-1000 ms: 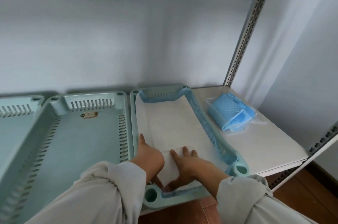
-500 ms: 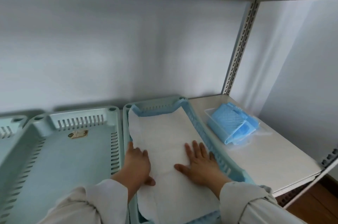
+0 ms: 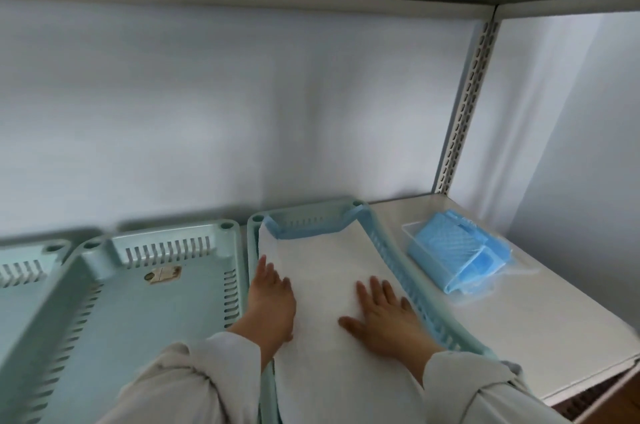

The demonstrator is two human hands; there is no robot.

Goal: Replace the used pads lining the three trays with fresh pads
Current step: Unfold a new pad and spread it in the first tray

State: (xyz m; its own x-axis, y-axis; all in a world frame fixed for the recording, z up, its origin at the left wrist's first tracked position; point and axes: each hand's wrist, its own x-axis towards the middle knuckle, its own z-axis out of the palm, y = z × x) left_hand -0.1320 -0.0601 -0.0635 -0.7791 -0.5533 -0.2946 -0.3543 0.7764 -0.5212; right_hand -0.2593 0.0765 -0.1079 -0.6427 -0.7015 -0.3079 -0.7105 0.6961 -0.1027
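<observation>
Three pale green trays stand side by side on a white shelf. The right tray (image 3: 398,264) holds a white pad (image 3: 318,261) with a blue edge folded up against its far wall. My left hand (image 3: 272,299) lies flat on the pad's left side, fingers spread. My right hand (image 3: 381,312) presses flat on the pad's right side, next to the tray's slotted wall. The middle tray (image 3: 228,281) is bare, with a small sticker on its floor. Only a corner of the left tray (image 3: 20,267) shows.
A clear plastic bag of folded blue pads (image 3: 457,261) lies on the white shelf (image 3: 540,319) to the right of the trays. A slotted metal upright (image 3: 464,105) stands at the back right corner. Another shelf runs close overhead.
Both hands have slid away from me along the pad, spreading it flat. The view has tilted upward, so the tray's near end has dropped out of sight.
</observation>
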